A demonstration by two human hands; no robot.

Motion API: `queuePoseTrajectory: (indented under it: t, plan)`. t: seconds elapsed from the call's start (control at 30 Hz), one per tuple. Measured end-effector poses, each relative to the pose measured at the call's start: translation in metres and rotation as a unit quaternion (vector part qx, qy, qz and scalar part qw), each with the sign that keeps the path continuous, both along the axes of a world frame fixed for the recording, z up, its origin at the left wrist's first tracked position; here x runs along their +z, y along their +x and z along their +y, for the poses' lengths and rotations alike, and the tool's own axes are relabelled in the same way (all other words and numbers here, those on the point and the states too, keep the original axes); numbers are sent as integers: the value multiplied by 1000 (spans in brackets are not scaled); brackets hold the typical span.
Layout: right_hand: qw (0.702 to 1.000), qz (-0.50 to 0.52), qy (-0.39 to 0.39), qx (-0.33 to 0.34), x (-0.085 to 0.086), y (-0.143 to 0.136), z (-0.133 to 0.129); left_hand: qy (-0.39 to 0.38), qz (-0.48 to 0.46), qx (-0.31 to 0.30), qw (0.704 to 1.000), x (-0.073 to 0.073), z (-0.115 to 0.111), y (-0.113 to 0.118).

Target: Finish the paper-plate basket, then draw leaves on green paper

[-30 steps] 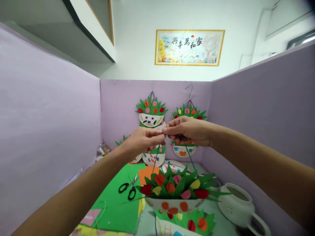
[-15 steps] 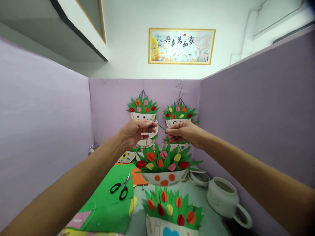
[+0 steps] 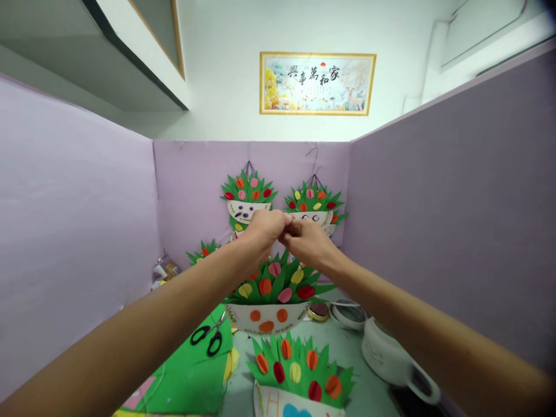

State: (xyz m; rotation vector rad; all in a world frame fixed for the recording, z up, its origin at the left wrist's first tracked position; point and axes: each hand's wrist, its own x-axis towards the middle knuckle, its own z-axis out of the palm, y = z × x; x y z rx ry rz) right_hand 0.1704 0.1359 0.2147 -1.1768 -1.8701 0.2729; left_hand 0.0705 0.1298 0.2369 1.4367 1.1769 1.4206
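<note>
My left hand (image 3: 266, 229) and my right hand (image 3: 307, 240) meet at the centre, fingertips pinched together and touching. The string between them is mostly hidden by the fingers now. Just below hangs a paper flower basket (image 3: 234, 313), with green leaves, coloured paper flowers and a white half-round front bearing orange dots. My left forearm and hand cover part of its leaves. Nearer to me, a second paper flower basket (image 3: 264, 397) with a blue heart lies on the table.
Black-handled scissors (image 3: 214, 341) lie on green paper (image 3: 191, 376) at left. On the right are a white mug (image 3: 382, 353) and a roll of tape (image 3: 347, 315). More paper baskets (image 3: 249, 208) hang against the purple back panel (image 3: 186, 191); side panels (image 3: 434, 191) flank the table.
My hands, apart with a dark green string stretched between them before, have come together. The hanging basket below has shifted left and turned slightly.
</note>
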Motion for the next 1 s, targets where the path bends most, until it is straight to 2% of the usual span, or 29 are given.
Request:
queuePoseTrajectory:
  t: [0.1, 0.27, 0.43, 0.57, 0.67, 0.77, 0.9, 0.97, 1.0]
  plan:
    - [1000, 22, -16, -8, -1, -1, 6, -9, 4, 36, 999, 4, -6, 4]
    - [996, 61, -51, -30, 0, 3, 10, -1, -2, 33, 999, 6, -11, 3]
    - [985, 86, -141, -39, 8, 8, 9, -41, -8, 21, 999, 4, 5, -2]
    - [959, 145, -241, -26, 14, 12, 7, -70, 16, -9, 997, 1, 21, -2]
    - [925, 189, -330, -6, 16, 19, 3, -56, 33, -16, 998, -1, 25, -1]
    - [880, 202, -428, 46, 17, 29, 1, -19, 52, -24, 998, -4, 22, 3]
    - [792, 250, -535, 155, 11, 32, 3, 57, 83, -49, 994, -9, 8, 8]
    - [745, 265, -576, 205, 5, 29, 7, 77, 97, -84, 989, -13, 0, 10]
    - [734, 264, -587, 218, 3, 26, 9, 80, 103, -108, 986, -15, -4, 9]
